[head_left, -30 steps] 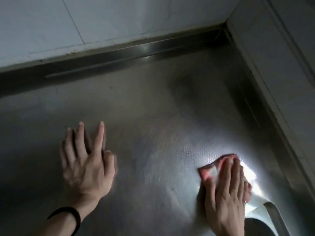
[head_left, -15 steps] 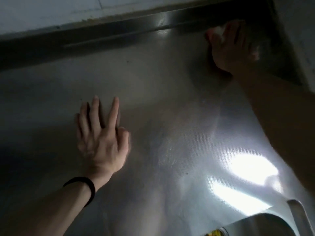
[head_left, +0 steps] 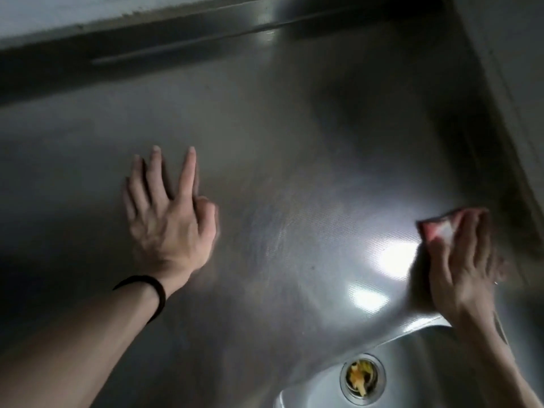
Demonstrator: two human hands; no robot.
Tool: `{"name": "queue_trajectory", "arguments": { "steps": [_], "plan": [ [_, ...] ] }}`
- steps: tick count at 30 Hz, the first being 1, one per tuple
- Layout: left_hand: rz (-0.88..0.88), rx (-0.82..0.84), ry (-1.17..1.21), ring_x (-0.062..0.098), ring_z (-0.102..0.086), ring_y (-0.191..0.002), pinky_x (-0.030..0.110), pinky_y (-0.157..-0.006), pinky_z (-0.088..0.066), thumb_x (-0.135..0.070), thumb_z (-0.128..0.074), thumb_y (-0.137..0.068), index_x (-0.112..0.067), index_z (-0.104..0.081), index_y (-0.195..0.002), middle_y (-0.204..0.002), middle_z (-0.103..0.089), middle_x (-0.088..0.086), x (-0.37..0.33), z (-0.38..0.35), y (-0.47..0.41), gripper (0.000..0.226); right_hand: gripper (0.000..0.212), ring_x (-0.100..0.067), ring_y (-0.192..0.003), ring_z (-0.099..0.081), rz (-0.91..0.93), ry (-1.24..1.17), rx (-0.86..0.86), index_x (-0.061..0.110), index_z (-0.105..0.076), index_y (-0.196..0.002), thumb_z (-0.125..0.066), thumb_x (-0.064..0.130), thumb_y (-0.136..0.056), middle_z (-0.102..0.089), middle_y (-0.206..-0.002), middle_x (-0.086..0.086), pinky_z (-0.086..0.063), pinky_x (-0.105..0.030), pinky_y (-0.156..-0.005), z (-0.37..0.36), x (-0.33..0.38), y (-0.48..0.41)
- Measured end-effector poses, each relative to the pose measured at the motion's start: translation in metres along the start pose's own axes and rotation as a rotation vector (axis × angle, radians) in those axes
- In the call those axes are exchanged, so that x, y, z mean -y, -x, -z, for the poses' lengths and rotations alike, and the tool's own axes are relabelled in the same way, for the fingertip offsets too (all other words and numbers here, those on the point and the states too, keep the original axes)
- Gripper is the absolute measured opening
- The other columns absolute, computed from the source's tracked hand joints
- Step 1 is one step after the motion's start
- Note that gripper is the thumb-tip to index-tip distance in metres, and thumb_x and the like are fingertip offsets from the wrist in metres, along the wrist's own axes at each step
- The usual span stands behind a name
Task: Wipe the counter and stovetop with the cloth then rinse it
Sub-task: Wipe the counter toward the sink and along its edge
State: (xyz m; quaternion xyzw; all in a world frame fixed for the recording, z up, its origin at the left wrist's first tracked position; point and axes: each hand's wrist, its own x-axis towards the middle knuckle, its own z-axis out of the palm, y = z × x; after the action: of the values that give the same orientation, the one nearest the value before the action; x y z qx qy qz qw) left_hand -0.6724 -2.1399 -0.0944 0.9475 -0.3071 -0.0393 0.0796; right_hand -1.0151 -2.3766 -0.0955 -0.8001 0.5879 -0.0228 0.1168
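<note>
- Two hands on the bench: left hand, well left of the sink, fingers released, splayed flat, likely bracing
- Just beyond the sink, right hand presses pink cloth flat under straight fingers, for wiping contact

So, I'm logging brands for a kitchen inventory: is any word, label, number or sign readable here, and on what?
None: no text shows on the steel counter, the sink, its drain, the pink cloth, the black wristband or the wall tiles.
</note>
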Motion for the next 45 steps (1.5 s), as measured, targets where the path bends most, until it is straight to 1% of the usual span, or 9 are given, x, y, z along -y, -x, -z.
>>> {"name": "queue_trajectory", "arguments": {
  "steps": [5, 10, 14, 19, 23, 26, 32, 36, 45],
  "plan": [
    [-0.007, -0.001, -0.031, 0.047, -0.02, -0.154, 0.063, -0.126, -0.017, -0.035, -0.047, -0.095, -0.03, -0.023, -0.165, -0.171, -0.019, 0.02, 0.003, -0.004, 0.0, 0.074, 0.074, -0.039, -0.16, -0.009, -0.094, -0.051, -0.045, 0.014, -0.009, -0.167, -0.024, 0.052, -0.106, -0.006, -0.175, -0.017, -0.006, -0.058, -0.128, -0.015, 0.051, 0.032],
    [-0.021, -0.04, -0.041, 0.048, -0.022, -0.154, 0.062, -0.125, -0.019, -0.036, -0.045, -0.094, -0.03, -0.025, -0.165, -0.169, -0.023, 0.02, 0.006, -0.008, 0.0, 0.074, 0.072, -0.039, -0.16, -0.014, 0.306, -0.046, 0.077, 0.005, -0.024, -0.164, -0.043, 0.038, -0.102, -0.014, -0.173, -0.021, -0.015, -0.053, -0.129, -0.045, 0.147, 0.181],
    [-0.023, -0.049, -0.025, 0.049, -0.025, -0.152, 0.061, -0.125, -0.018, -0.036, -0.044, -0.093, -0.03, -0.027, -0.164, -0.169, -0.024, 0.02, 0.006, -0.008, 0.001, 0.073, 0.072, -0.028, -0.155, -0.033, 0.501, -0.069, 0.238, 0.02, -0.048, -0.155, -0.056, 0.048, -0.089, -0.037, -0.166, -0.01, -0.032, -0.048, -0.118, -0.069, 0.214, 0.284],
    [-0.03, -0.069, -0.032, 0.049, -0.027, -0.152, 0.061, -0.125, -0.019, -0.036, -0.041, -0.093, -0.03, -0.029, -0.164, -0.168, -0.026, 0.021, 0.006, -0.009, 0.0, 0.072, 0.075, -0.023, -0.16, -0.022, 0.655, -0.092, 0.242, 0.021, -0.033, -0.164, -0.053, 0.046, -0.096, -0.025, -0.173, -0.005, -0.024, -0.043, -0.125, -0.058, 0.187, 0.24],
    [-0.037, -0.078, -0.032, 0.048, -0.025, -0.153, 0.061, -0.126, -0.018, -0.037, -0.04, -0.094, -0.031, -0.028, -0.164, -0.168, -0.025, 0.021, 0.007, -0.012, 0.0, 0.071, 0.07, -0.039, -0.16, -0.018, 0.379, -0.025, 0.072, 0.006, -0.024, -0.164, -0.037, 0.044, -0.107, -0.017, -0.173, -0.019, -0.015, -0.052, -0.128, -0.035, 0.108, 0.113],
    [-0.038, -0.096, -0.028, 0.049, -0.025, -0.153, 0.062, -0.126, -0.018, -0.038, -0.04, -0.094, -0.032, -0.027, -0.163, -0.168, -0.025, 0.02, 0.008, -0.016, -0.001, 0.071, 0.071, -0.034, -0.161, -0.008, 0.1, -0.028, 0.029, 0.017, -0.01, -0.168, -0.02, 0.054, -0.108, -0.005, -0.176, -0.012, -0.008, -0.057, -0.129, -0.015, 0.038, 0.03],
    [-0.034, -0.116, -0.024, 0.048, -0.025, -0.154, 0.059, -0.127, -0.016, -0.039, -0.037, -0.093, -0.032, -0.029, -0.163, -0.168, -0.027, 0.02, 0.008, -0.018, 0.0, 0.071, 0.069, -0.031, -0.161, -0.011, -0.29, -0.084, -0.103, 0.019, -0.009, -0.168, -0.022, 0.052, -0.11, -0.008, -0.176, -0.011, -0.006, -0.051, -0.13, -0.019, -0.003, -0.023],
    [-0.043, -0.108, -0.035, 0.048, -0.026, -0.153, 0.059, -0.127, -0.016, -0.04, -0.033, -0.094, -0.032, -0.028, -0.163, -0.169, -0.026, 0.021, 0.009, -0.018, -0.001, 0.07, 0.072, -0.03, -0.162, -0.006, -0.252, -0.094, -0.087, 0.019, -0.009, -0.168, -0.02, 0.054, -0.106, -0.006, -0.176, -0.011, -0.001, -0.054, -0.129, -0.023, 0.045, 0.031],
    [-0.068, -0.042, 0.014, 0.049, -0.019, -0.156, 0.061, -0.128, -0.01, -0.04, -0.035, -0.093, -0.028, -0.026, -0.163, -0.17, -0.02, 0.023, 0.014, -0.013, 0.0, 0.072, 0.07, -0.029, -0.163, 0.001, -0.027, -0.033, 0.061, 0.014, -0.01, -0.168, -0.036, 0.043, -0.11, 0.001, -0.176, -0.012, -0.008, -0.051, -0.131, -0.068, 0.193, 0.29]
  ]
}}
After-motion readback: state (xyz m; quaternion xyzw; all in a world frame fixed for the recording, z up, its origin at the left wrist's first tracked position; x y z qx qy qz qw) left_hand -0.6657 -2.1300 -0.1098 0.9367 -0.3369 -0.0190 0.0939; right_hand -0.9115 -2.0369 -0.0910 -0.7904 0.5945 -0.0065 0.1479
